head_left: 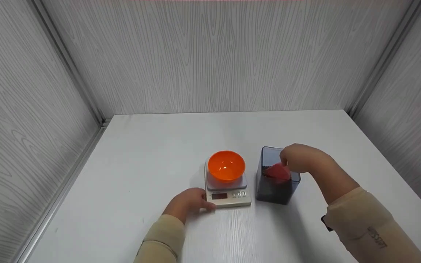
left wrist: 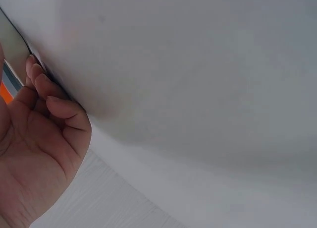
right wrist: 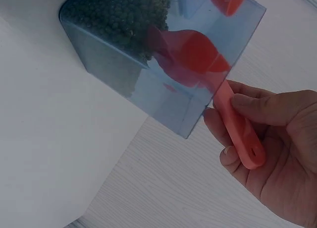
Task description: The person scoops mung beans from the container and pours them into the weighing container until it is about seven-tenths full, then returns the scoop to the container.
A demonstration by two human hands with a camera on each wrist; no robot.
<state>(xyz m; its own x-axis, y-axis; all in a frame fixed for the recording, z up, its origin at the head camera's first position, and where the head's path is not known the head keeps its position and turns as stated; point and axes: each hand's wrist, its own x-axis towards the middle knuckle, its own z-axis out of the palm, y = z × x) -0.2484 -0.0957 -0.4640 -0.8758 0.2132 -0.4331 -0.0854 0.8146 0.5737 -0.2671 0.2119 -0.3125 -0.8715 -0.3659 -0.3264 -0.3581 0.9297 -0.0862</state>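
Note:
An orange bowl stands on the platform of a white kitchen scale. At the scale's front left corner, my left hand holds the edge, thumb along the front and fingers at the side. To the right of the scale is a clear bluish rectangular container with small dark green beans in it. My right hand grips the handle of a red scoop over the container's rim. The scoop's head slants down inside, its tip at the beans.
All of this rests on a white tabletop. Grey wood-grain panels enclose it at the back, left and right.

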